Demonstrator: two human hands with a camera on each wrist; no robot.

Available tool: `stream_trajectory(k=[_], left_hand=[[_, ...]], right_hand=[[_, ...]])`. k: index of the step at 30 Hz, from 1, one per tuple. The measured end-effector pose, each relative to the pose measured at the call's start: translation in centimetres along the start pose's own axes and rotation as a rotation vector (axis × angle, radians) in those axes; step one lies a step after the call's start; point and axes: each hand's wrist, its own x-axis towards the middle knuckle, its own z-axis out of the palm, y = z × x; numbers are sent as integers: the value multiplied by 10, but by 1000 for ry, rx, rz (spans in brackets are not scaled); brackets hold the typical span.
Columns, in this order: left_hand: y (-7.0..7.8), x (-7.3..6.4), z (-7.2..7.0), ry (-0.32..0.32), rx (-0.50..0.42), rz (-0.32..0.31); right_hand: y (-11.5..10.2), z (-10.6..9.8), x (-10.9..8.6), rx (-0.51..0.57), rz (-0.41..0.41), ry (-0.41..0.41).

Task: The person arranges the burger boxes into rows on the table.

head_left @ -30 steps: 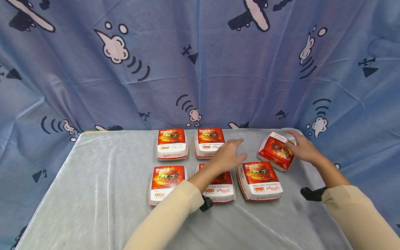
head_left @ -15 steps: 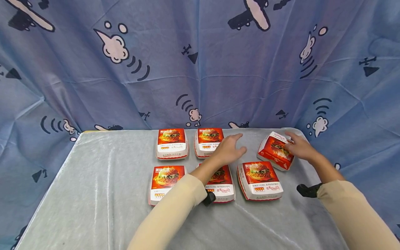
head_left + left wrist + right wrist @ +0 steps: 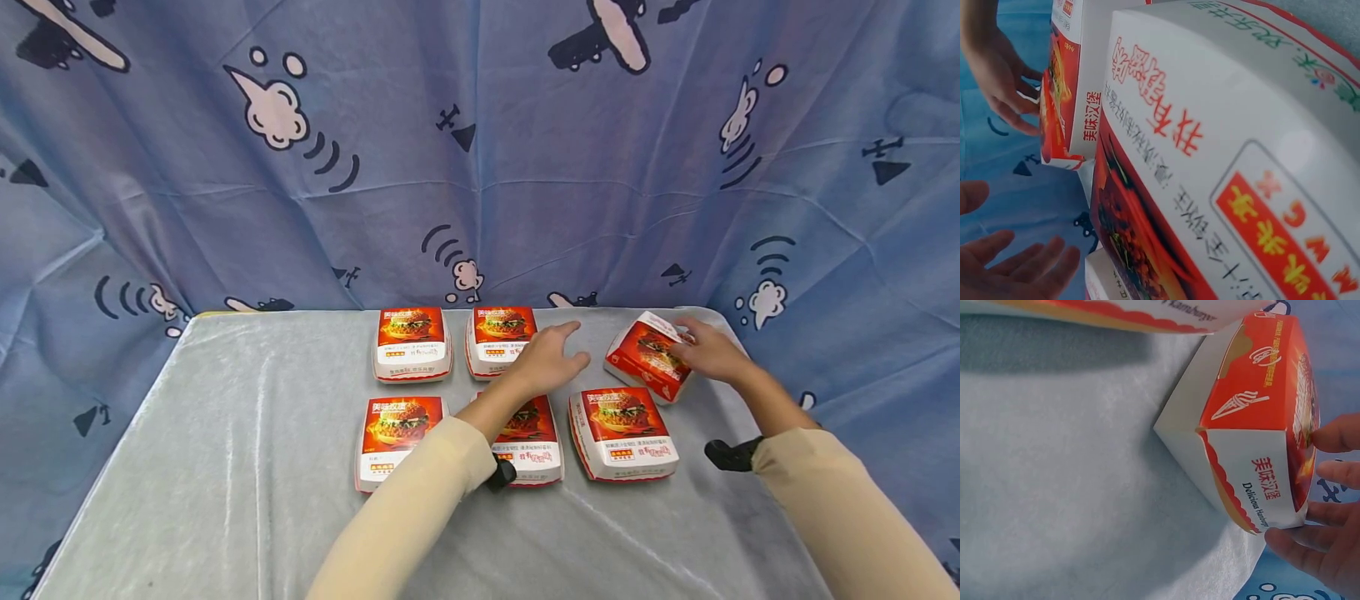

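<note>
At the back right of the table, my right hand [image 3: 711, 352] grips the corner of a red and white burger box [image 3: 643, 360], which sits turned at an angle to the others. In the right wrist view the fingers [image 3: 1297, 551] touch the box's side, and the thumb lies against its lid. My left hand [image 3: 550, 358] hovers with spread fingers beside the back middle burger box [image 3: 497, 333], holding nothing. Its forearm partly hides the front middle box [image 3: 536, 454]. The front right burger box [image 3: 624, 433] lies just in front of the held one.
Two more burger boxes stand on the left, one at the back [image 3: 412, 346] and one in front [image 3: 397, 433]. A grey cloth covers the table [image 3: 187, 467]. Behind it hangs a blue patterned curtain [image 3: 375, 183].
My right hand has shifted left with the angled burger box, bringing it closer to the left hand. My left hand has barely moved, and the other boxes stay in place.
</note>
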Motion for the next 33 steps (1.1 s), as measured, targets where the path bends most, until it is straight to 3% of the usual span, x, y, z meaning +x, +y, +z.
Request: stream_trajectory(k=[22,33], left_hand=[[-2,4,5,-73,10,-37],[-3,8,7,-94,9,-69]], right_hand=[[-26,11,13,-13,-66,0],[-33,15,22,-28,-49,-17]])
